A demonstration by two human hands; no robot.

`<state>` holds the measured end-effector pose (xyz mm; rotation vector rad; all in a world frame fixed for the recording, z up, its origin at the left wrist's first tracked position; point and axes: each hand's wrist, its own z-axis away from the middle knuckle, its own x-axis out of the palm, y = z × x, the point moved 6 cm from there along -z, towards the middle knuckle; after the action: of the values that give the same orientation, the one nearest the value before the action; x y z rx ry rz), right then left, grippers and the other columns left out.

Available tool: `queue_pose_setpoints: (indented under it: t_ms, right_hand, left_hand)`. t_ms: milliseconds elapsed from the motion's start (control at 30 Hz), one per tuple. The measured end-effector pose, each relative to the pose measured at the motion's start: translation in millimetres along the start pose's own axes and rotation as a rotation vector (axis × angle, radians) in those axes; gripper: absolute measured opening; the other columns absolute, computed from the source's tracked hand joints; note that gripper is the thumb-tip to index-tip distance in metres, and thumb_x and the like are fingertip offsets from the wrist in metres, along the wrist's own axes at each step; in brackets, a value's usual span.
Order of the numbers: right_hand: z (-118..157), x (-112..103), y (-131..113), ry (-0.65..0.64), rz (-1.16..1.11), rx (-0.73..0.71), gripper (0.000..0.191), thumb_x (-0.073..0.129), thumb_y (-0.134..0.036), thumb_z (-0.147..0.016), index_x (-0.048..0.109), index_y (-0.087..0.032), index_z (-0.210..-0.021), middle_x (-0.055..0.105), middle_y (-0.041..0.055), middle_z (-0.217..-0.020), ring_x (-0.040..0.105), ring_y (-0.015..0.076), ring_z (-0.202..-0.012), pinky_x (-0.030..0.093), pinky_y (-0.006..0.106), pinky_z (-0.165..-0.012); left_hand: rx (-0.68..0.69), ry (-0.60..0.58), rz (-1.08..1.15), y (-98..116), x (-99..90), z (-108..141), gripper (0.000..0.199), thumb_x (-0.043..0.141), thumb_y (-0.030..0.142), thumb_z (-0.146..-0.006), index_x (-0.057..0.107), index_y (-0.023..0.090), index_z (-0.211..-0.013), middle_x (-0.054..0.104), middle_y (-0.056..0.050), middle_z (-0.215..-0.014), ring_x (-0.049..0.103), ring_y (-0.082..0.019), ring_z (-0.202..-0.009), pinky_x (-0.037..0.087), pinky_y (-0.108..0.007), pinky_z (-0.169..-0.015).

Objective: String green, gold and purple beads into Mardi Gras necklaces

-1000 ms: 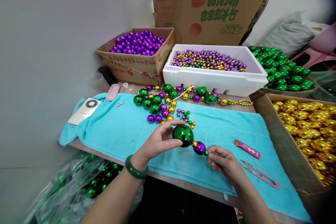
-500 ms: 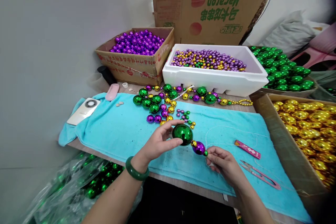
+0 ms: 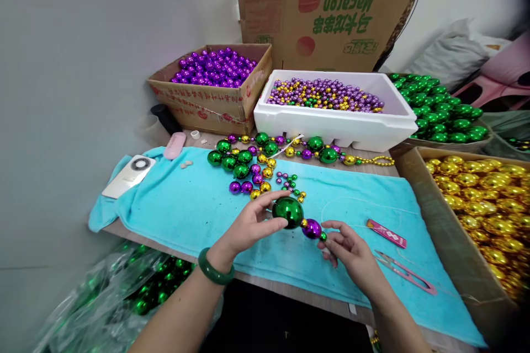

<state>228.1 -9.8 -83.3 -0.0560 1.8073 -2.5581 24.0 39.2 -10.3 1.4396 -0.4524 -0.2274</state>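
At 5 o'clock, just below the middle of the view, the big green bead (image 3: pixel 287 212) sits gripped between the thumb and fingers of the left hand (image 3: pixel 253 223), several of which are hidden behind it. A row runs from it towards 4 o'clock: gold bead (image 3: pixel 303 223), purple bead (image 3: pixel 312 229), small green bead (image 3: pixel 323 236). The right hand (image 3: pixel 345 248) is curled at the far end, its thumb and fingertips by the small green bead; whether they pinch that bead or the thread (image 3: pixel 343 199) cannot be made out. The thread is thin and pale, easily lost against the blue towel (image 3: pixel 182 198) on the bench (image 3: pixel 265 281).

At 4 o'clock lie the packet (image 3: pixel 387 233), its print too small to read, and the snips (image 3: pixel 408 272). At 9 o'clock the phone (image 3: pixel 130 176) rests on the towel. Loose beads (image 3: pixel 241 171) cluster near the middle, with the garland (image 3: pixel 328 155) behind them, partly covered by a white strip.

The foam box (image 3: pixel 331 127) stands at 2 o'clock, the purple beads' carton (image 3: pixel 207 107) at 10. The gold beads' carton (image 3: pixel 439 220), at 3 o'clock, is cut off by the right edge. At 7 o'clock, clear plastic (image 3: pixel 99 298) blurs more green beads (image 3: pixel 144 300); the left forearm hides some.
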Motion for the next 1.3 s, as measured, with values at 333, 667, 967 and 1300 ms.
queue_pose_setpoints:
  t_ms: [333, 667, 967, 1300]
  right_hand:
    - [0, -10, -5, 0.061, -0.002, -0.03, 0.041, 0.068, -0.039, -0.067, 0.055, -0.017, -0.099, 0.056, 0.0005, -0.066, 0.054, 0.0139, -0.057, 0.037, 0.023, -0.045]
    - [-18, -34, 6, 0.197, 0.553, -0.106, 0.028, 0.057, -0.029, -0.071, 0.063, -0.018, -0.095, 0.053, -0.0031, -0.062, 0.051, 0.0139, -0.06, 0.038, 0.026, -0.058]
    - [-6, -17, -28, 0.376, 1.083, -0.292, 0.021, 0.051, -0.021, -0.079, 0.067, -0.019, -0.093, 0.067, 0.0095, -0.093, 0.055, 0.0267, -0.088, 0.042, 0.038, -0.075]
    - [-18, 96, -49, 0.164, 1.09, -0.62, 0.025, 0.055, -0.026, -0.083, 0.064, -0.022, -0.106, 0.061, 0.0078, -0.116, 0.047, 0.0291, -0.108, 0.034, 0.047, -0.092]
  left_hand:
    - [-0.124, 0.381, 0.286, -58, -20.7, -10, 0.033, 0.068, 0.038, -0.072, 0.071, 0.018, -0.097, 0.067, -0.009, -0.107, 0.059, -0.019, -0.095, 0.044, -0.029, -0.079]
    - [-0.162, 0.495, 0.157, -76, -22.3, -4, 0.031, 0.071, 0.04, -0.064, 0.063, 0.013, -0.077, 0.066, -0.005, -0.079, 0.06, -0.013, -0.066, 0.046, -0.024, -0.056]
    - [-0.153, 0.571, 0.259, -73, -29.9, 4, 0.031, 0.069, 0.039, -0.067, 0.057, 0.014, -0.079, 0.066, -0.005, -0.08, 0.064, -0.014, -0.067, 0.049, -0.022, -0.054]
    - [-0.003, 0.626, 0.298, -40, -33.8, 16, 0.033, 0.071, 0.041, -0.067, 0.056, 0.016, -0.081, 0.065, -0.001, -0.076, 0.065, -0.015, -0.07, 0.052, -0.024, -0.06]
